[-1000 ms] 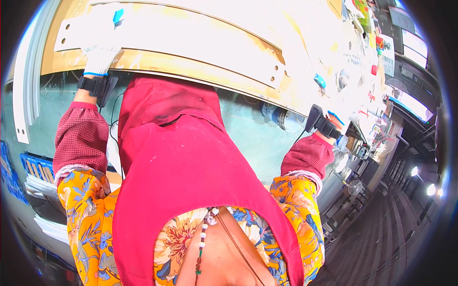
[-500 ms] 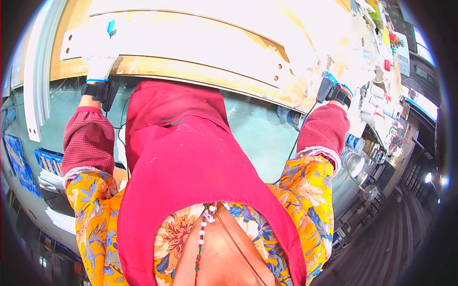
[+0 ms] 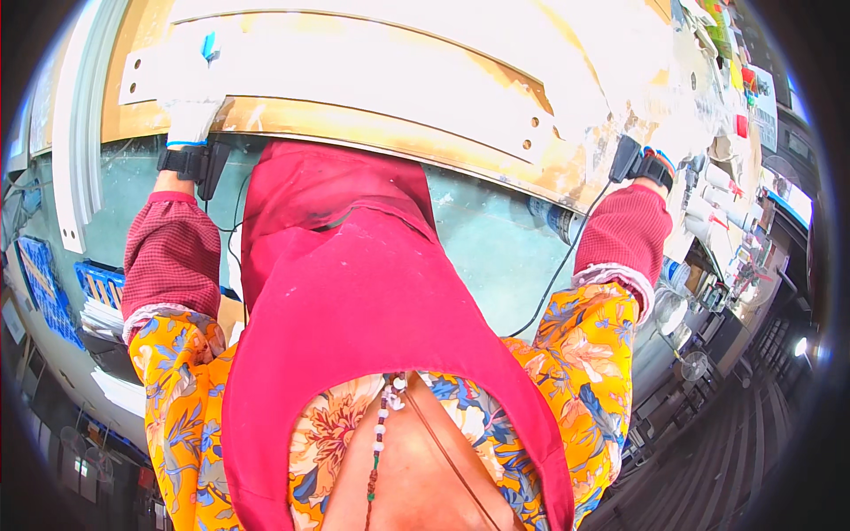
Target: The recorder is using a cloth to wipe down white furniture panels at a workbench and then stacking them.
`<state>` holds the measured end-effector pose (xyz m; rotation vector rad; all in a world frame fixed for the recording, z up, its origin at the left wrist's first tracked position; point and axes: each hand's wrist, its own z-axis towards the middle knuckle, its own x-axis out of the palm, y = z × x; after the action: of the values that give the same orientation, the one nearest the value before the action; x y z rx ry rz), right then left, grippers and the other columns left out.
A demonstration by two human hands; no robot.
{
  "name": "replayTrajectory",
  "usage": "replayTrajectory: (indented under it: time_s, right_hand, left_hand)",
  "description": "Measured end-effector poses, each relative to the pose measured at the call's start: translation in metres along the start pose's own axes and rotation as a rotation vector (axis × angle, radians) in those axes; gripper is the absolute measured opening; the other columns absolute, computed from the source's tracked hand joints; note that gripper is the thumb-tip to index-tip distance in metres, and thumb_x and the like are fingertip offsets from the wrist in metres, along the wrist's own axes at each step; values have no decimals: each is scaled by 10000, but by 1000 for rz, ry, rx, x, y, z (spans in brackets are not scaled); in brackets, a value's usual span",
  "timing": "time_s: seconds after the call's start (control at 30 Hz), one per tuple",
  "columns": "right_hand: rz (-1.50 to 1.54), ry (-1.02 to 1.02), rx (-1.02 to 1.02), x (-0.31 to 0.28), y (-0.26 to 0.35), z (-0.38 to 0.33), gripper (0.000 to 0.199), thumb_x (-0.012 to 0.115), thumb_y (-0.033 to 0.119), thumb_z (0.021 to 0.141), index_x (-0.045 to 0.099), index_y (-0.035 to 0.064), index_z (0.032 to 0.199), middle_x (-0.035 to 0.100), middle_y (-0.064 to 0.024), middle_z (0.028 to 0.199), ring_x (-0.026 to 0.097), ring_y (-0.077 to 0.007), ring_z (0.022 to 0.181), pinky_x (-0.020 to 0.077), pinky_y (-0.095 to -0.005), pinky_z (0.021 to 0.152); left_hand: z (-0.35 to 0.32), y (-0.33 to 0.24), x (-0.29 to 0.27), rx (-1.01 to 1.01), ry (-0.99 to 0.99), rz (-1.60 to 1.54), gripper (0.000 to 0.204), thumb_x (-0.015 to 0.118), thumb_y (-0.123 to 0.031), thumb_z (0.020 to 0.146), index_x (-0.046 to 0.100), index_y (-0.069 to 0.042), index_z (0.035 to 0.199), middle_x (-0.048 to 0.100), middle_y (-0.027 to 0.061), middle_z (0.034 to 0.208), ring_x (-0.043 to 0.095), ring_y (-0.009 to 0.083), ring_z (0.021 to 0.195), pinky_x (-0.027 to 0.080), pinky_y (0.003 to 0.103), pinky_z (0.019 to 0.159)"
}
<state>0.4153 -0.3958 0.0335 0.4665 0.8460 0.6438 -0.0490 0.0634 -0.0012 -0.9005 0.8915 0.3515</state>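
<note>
Left hand (image 3: pixel 191 113) laid on left end of white board (image 3: pixel 372 84), aligned along near edge of table (image 3: pixel 567 181); right hand (image 3: pixel 660 149) farther; grips indiscernible.

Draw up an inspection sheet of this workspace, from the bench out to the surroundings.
Surface: bench, tan with white smears; much of it lost in glare.
Work: white board on the bench, two holes at each end; white strips overhang the front edge at left.
Clutter: white and red items crowd the far right.
Left hand: gloved, at the board's left end; fingers washed out.
Right hand: beyond the board's right end; hold unclear.
Cables: black cable from the right wrist.
Surroundings: blue crate lower left, fan lower right.
</note>
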Motion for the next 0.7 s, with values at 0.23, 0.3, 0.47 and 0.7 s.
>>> replayTrajectory:
  time_s: [0.23,0.3,0.47,0.7]
  right_hand:
    - [-1140,307,-1147,-132,-52,-8,444,584,161,864,482,62,1284,588,-127,1134,570,-231,1055,428,-369,959]
    - [-266,490,-392,-115,66,-53,514,626,100,821,453,54,1303,573,-96,1067,562,-204,1026,455,-334,896]
    - [253,873,208,-164,138,-134,665,741,46,696,449,51,1293,581,-73,1016,569,-193,965,482,-313,846]
    - [-103,1082,35,-162,149,-192,720,808,234,645,506,25,1264,620,-167,1138,607,-264,1039,470,-364,898]
  left_hand:
    - [1,-5,8,47,-28,-32,226,627,-232,844,510,-111,693,418,21,616,406,133,579,359,321,518]
    - [-3,1,7,29,-45,5,221,630,-235,840,522,-112,692,425,23,612,412,138,571,362,321,515]
    - [-4,-34,-2,30,-109,-41,218,639,-247,852,549,-98,721,438,29,612,419,145,568,377,321,524]
    - [1,28,11,378,-112,207,212,639,-246,857,553,-96,735,442,30,614,421,146,569,381,321,527]
